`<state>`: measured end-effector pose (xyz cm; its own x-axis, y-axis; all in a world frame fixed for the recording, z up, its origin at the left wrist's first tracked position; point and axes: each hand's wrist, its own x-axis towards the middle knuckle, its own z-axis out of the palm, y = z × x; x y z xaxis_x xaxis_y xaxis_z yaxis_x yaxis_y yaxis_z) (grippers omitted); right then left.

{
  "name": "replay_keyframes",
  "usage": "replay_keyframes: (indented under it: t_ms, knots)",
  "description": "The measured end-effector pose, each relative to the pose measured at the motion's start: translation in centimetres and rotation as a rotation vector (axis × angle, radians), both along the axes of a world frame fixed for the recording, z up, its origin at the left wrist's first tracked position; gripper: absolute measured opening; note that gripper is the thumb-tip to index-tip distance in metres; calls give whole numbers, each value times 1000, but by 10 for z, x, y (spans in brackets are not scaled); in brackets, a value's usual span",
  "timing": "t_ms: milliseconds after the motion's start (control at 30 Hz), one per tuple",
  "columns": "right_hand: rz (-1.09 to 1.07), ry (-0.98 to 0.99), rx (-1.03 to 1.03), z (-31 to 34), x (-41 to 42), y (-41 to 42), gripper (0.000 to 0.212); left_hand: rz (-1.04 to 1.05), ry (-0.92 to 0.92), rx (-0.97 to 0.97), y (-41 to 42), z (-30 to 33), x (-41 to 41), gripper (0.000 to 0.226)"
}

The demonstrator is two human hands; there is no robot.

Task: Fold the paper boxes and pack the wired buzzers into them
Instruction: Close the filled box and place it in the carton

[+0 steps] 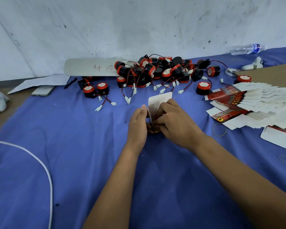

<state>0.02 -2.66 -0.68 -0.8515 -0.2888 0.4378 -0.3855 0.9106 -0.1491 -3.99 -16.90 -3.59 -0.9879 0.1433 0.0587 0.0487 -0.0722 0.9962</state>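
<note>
Both hands, left (137, 123) and right (175, 119), grip one half-folded box (157, 103) above the desk (73, 129), still empty by the look of it. Beyond lie a heap of loose buzzers (157, 71) and many flat boxes (254, 103); packing seems barely begun.

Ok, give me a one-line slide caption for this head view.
Both hands fold a paper box on the blue cloth, wired buzzers heaped behind.

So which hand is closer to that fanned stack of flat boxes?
The right hand. It sits just left of the stack of flat boxes, while the left hand lies farther left, beyond the box being folded.
</note>
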Motion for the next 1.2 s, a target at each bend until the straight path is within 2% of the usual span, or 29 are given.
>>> replay_keyframes:
  t_ms: [133,367,433,500,533,600,667,700,733,800,867,933,1100,1200]
  knots:
    - [-32,-37,-60,1,2,-3,17,45,28,-48,2,-3,-2,53]
    - [-52,-200,156,24,-4,-4,28,45,41,-103,1,-9,-7,24]
    - [-49,-294,142,33,-6,-3,35,35,57,-106,1,-10,-5,19]
    - [-14,-359,-17,36,-7,2,33,46,52,-135,3,-11,-5,21]
    - [2,-325,-158,35,-5,4,29,60,46,-167,5,-11,-6,23]
    - [-50,-59,-492,30,0,11,22,82,35,-234,8,-11,-7,25]
    - [-244,272,-756,22,0,21,20,98,29,-267,10,-9,-7,27]
    - [-367,339,-870,18,-4,30,18,107,27,-268,10,-8,-7,29]
    - [-473,292,-1005,15,-10,39,16,112,26,-258,10,-7,-7,32]
    - [-536,-78,-1260,9,-21,50,22,108,29,-256,11,-5,-5,34]
    - [-423,-458,-1351,-1,-26,49,26,81,50,-276,12,-3,-4,34]
    - [-311,-629,-1358,-11,-24,42,27,60,63,-273,11,-3,-3,33]
    - [-152,-635,-1254,-19,-22,40,20,75,101,-297,10,-4,-1,14]
    - [-113,-520,-1146,-24,-22,37,23,83,113,-282,12,-3,-1,12]
